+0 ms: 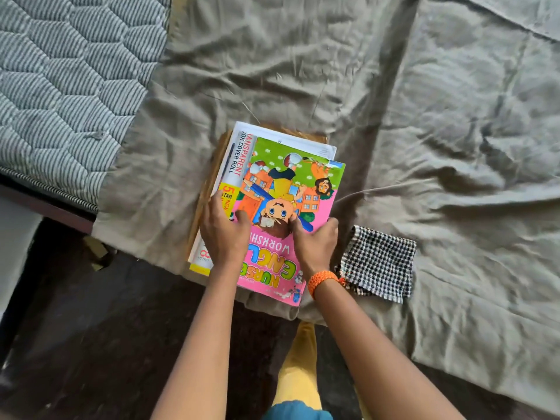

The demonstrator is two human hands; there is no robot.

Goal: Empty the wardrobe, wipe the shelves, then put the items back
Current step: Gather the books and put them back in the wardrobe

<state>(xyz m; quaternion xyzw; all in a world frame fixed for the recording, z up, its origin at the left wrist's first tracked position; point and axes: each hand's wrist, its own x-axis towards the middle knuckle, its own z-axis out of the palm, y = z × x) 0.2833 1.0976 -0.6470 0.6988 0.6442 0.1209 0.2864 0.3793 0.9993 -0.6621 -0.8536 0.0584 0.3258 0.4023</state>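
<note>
Rumpled grey bedsheet (272, 71) carries a book stack (272, 189), both hands' fingers (242, 216) curled gripping its near edges.

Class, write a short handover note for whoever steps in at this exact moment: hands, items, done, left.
Left hand and right hand: each has a grip on the book stack, thumbs on the pink workbook on top.
Stack lies on the grey bedsheet; checked cloth beside it, right of the right hand.
Done: these books are out on the bed.
Left: wardrobe not in view, so wiping cannot be judged; books not yet put back.
</note>
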